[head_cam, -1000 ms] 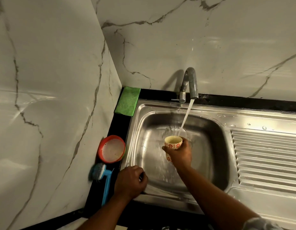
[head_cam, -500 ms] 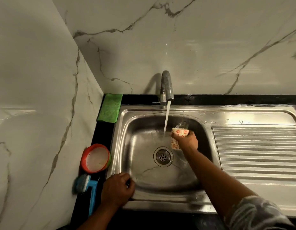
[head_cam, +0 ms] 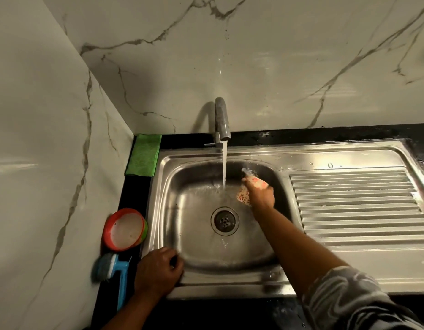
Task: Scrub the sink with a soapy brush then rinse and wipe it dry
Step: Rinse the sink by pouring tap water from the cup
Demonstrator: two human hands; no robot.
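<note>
The steel sink (head_cam: 163,191) has its basin wet, and its drain (head_cam: 224,220) shows in the middle. Water runs from the tap (head_cam: 222,120) into the basin. My right hand (head_cam: 260,194) grips a small cup with red flowers (head_cam: 244,194), tipped toward the basin's far right wall, where water splashes out. My left hand (head_cam: 158,272) rests with curled fingers on the sink's near left rim; whether it holds anything is hidden. A blue-handled brush (head_cam: 111,270) lies on the black counter left of that hand.
A red bowl of whitish soapy liquid (head_cam: 125,228) stands beside the brush. A folded green cloth (head_cam: 144,154) lies in the back left corner. The ribbed draining board (head_cam: 356,203) stretches to the right. Marble walls close in the back and left.
My right hand carried the cup from under the stream to the basin's far right and tipped it, spilling water. My left hand has stayed on the rim.
</note>
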